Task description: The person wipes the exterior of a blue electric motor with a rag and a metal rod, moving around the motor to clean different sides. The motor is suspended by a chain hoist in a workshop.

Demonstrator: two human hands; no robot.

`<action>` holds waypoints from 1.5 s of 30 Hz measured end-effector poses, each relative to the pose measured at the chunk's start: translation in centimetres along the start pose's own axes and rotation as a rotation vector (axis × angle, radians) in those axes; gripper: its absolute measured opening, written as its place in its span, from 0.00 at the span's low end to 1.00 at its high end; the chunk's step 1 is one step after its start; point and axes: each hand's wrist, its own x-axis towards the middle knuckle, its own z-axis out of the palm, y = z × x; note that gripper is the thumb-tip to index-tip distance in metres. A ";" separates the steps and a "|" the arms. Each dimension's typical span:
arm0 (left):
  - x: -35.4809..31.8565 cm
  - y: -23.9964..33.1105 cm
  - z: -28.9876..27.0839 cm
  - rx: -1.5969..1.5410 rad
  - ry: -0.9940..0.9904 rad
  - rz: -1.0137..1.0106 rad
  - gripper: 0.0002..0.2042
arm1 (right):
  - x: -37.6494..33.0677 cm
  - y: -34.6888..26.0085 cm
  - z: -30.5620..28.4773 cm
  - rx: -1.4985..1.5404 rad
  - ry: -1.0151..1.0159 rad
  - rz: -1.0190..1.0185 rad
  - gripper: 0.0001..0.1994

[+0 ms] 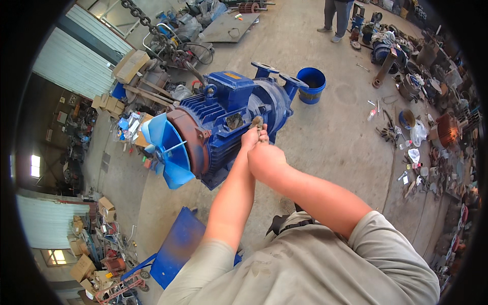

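A large blue electric motor with a pump end (223,109) lies in front of me. Its near-left end has a bare light-blue fan (165,151) next to a rust-brown end ring (189,140). My left hand (251,138) and my right hand (267,159) are closed together at the motor's right side, the right one nearer to me. From the top of the grip sticks out a small brownish, lumpy thing (257,122), whose kind I cannot make out. Just left of it is an opening (234,121) in the motor's side. My fingers hide most of what they grip.
A heavy chain (136,12) hangs at the upper left. Beyond the pump flanges stands a blue bucket (311,94). A blue metal sheet (178,244) lies at the lower left. Parts and scrap line the right side, with a copper-wound coil (447,129). Another person (336,18) stands far off.
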 end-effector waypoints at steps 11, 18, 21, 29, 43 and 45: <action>-10.6 -0.8 -1.2 -0.145 -0.001 0.107 0.10 | -6.7 -1.5 -2.5 0.005 0.309 -0.109 0.27; -5.2 0.3 3.3 0.174 0.186 0.182 0.11 | -2.4 1.9 -0.4 0.114 0.149 0.014 0.29; -6.1 0.1 3.7 0.093 0.210 0.130 0.09 | -3.2 2.5 -0.1 0.335 0.164 0.019 0.31; -9.1 1.5 3.9 0.070 0.078 0.087 0.10 | -4.2 -0.6 -3.5 0.474 0.067 0.222 0.26; -21.3 1.4 -0.4 0.517 -0.177 -0.003 0.07 | -11.0 -9.6 -1.6 1.518 0.473 1.045 0.23; -21.6 2.9 0.0 0.666 -0.278 -0.019 0.12 | -8.0 -9.1 -0.4 1.733 0.676 1.006 0.25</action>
